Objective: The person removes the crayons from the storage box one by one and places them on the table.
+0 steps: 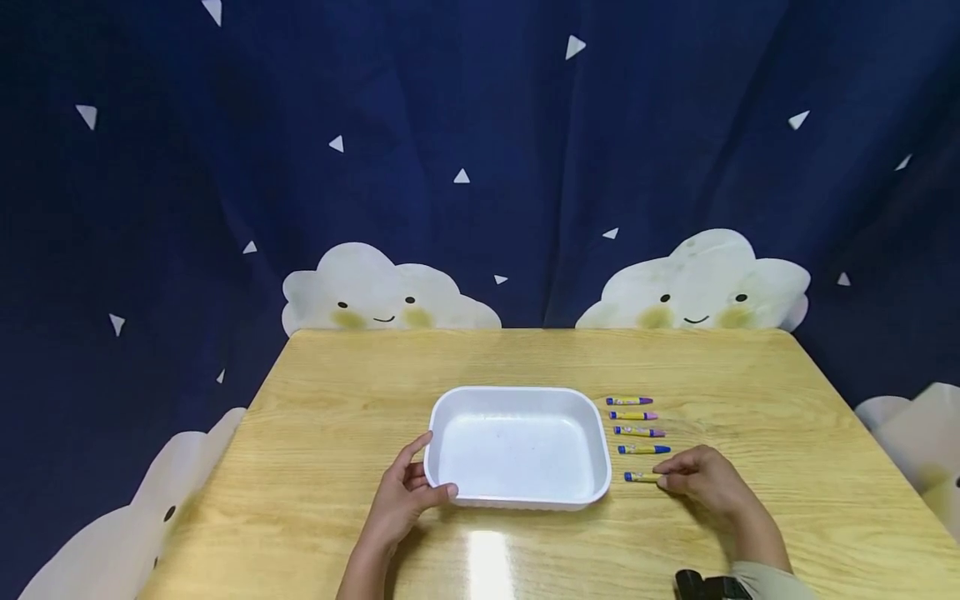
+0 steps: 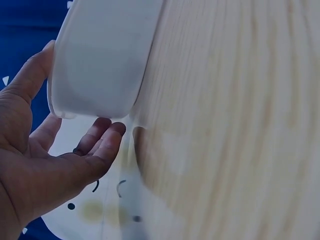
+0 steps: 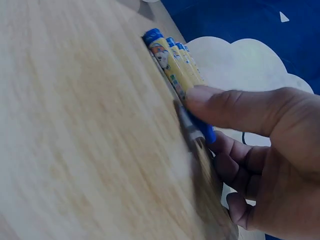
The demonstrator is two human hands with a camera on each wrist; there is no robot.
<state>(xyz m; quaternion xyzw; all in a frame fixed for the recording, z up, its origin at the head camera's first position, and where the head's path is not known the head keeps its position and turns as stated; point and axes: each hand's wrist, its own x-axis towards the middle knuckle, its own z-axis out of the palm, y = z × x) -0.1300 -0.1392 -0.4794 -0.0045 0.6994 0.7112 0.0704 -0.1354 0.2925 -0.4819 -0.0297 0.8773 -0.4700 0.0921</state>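
A white rectangular tray (image 1: 517,398) sits in the middle of the wooden table (image 1: 360,375). My left hand (image 1: 429,471) rests against its near left corner, thumb along the front wall and fingers (image 2: 102,137) fairly straight beside the tray (image 2: 100,60). Right of the tray, several blue-ended yellow crayons (image 1: 638,432) lie in a column. My right hand (image 1: 662,479) pinches the nearest crayon (image 1: 637,477) at its right end. In the right wrist view the thumb (image 3: 225,107) presses on that crayon (image 3: 167,60), which lies on the table.
A navy curtain with white clouds (image 1: 697,287) hangs behind the table. The table's far edge and side edges are in view. A black wrist device (image 1: 708,586) sits on my right forearm.
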